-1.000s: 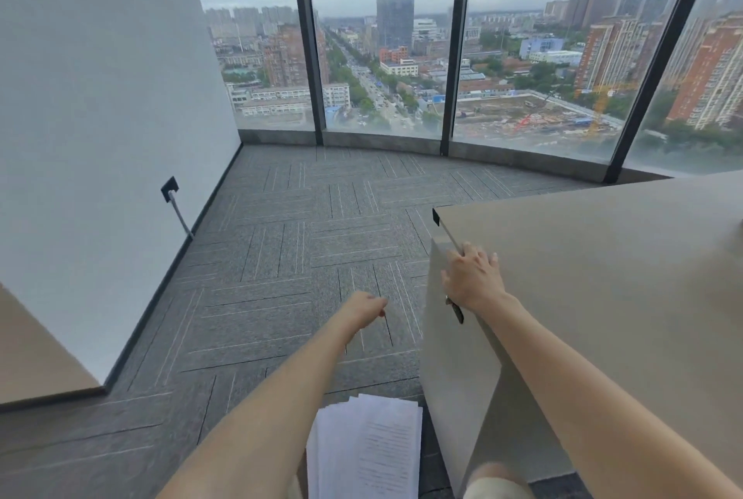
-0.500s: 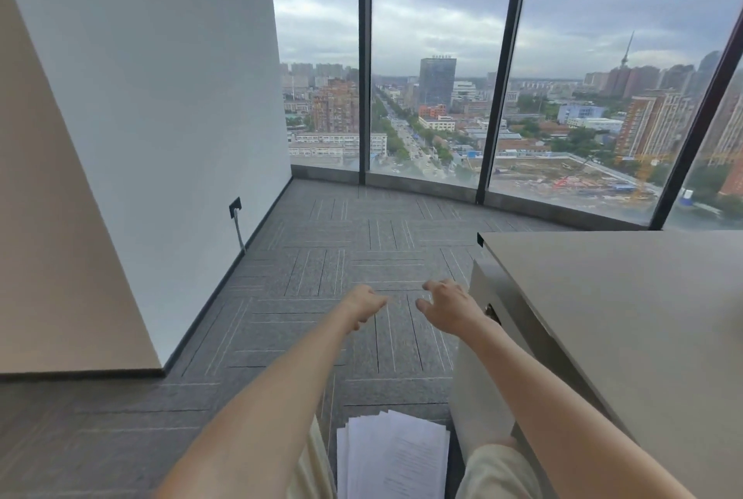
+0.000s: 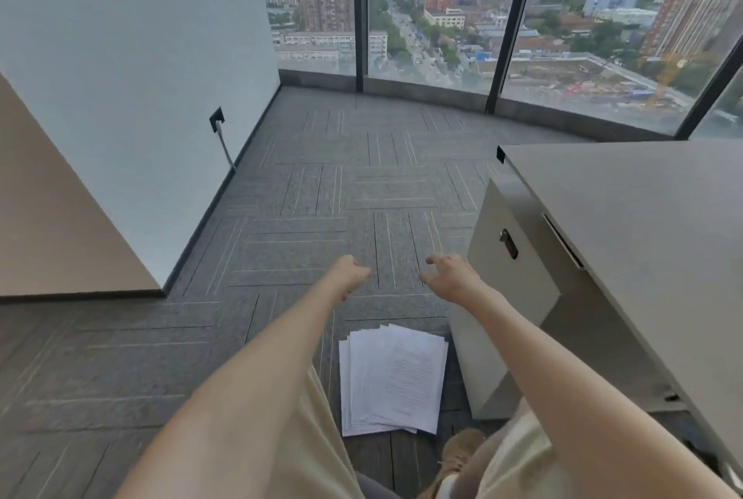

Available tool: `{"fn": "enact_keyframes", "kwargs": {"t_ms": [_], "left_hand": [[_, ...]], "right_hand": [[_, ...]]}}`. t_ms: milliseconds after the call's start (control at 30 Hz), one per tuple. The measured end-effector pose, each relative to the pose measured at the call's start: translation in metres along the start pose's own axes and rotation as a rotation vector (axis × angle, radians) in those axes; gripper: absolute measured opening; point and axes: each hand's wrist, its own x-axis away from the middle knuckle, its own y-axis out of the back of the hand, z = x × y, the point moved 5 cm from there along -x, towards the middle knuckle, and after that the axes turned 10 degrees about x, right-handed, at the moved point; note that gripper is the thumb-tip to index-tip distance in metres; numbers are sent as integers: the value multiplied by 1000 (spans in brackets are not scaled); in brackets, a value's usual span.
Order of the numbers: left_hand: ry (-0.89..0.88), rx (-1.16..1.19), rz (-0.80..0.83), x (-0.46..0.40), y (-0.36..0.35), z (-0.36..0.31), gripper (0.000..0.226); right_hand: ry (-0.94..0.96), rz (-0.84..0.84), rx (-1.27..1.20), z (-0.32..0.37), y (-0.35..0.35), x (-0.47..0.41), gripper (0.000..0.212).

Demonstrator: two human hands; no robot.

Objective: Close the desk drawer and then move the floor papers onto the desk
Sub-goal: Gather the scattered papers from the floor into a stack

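**Grey carpet, loose papers, both hands free**

Grey carpet tiles (image 3: 321, 193) fill most of the view, which has tipped lower than half a second ago: the skyline sits higher and the whole stack of papers (image 3: 392, 380) now shows, fanned on the floor between the person's legs and the desk pedestal (image 3: 498, 297). A second ago the right hand (image 3: 452, 277) rested at the desk's edge; now it hangs in the air beside the pedestal, fingers loosely curled and parted, gripping nothing. The left hand (image 3: 347, 273) is curled into a loose fist, empty.

The drawer front with its dark lock (image 3: 508, 243) sits under the desk top (image 3: 643, 217); whether it is fully flush is hard to judge. Open floor stretches ahead to the window (image 3: 434, 8). A brown shoe (image 3: 462, 448) shows partly below the papers; the desk runs off the right edge.
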Motion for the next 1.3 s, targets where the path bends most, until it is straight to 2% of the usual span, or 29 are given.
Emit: {"fn": "enact_keyframes", "kwargs": {"t_ms": [133, 300, 400, 500, 633, 733, 900, 933, 1000, 1067, 1133, 1200, 1300], "left_hand": [[103, 28, 22, -58, -30, 35, 13], [258, 139, 42, -129, -54, 83, 12], [335, 149, 8, -178, -65, 122, 14], [410, 129, -12, -218, -77, 164, 6], [461, 50, -23, -262, -99, 221, 16], [508, 1, 8, -284, -119, 262, 2], [602, -22, 51, -307, -153, 327, 6], [623, -25, 69, -311, -159, 338, 11], [653, -48, 88, -318, -170, 356, 46], [675, -30, 73, -322, -180, 370, 61], [691, 22, 42, -326, -189, 382, 64], [677, 17, 15, -330, -195, 387, 64], [655, 4, 4, -336, -203, 394, 58]], "right_hand": [[-72, 99, -95, -25, -50, -56, 53], [-104, 140, -181, -40, -107, -124, 48], [-127, 251, -192, -50, -156, -169, 51], [-184, 353, -206, -64, -210, -205, 53], [-270, 427, -246, -84, -279, -241, 53], [-323, 479, -251, -101, -332, -259, 54], [-432, 545, -256, -135, -408, -273, 52], [-459, 545, -260, -143, -423, -274, 49], [-508, 520, -254, -162, -452, -275, 42], [-583, 507, -228, -174, -470, -274, 49], [-665, 549, -172, -179, -476, -270, 62], [-718, 580, -148, -183, -481, -268, 78], [-706, 582, -174, -189, -500, -268, 90]]}}
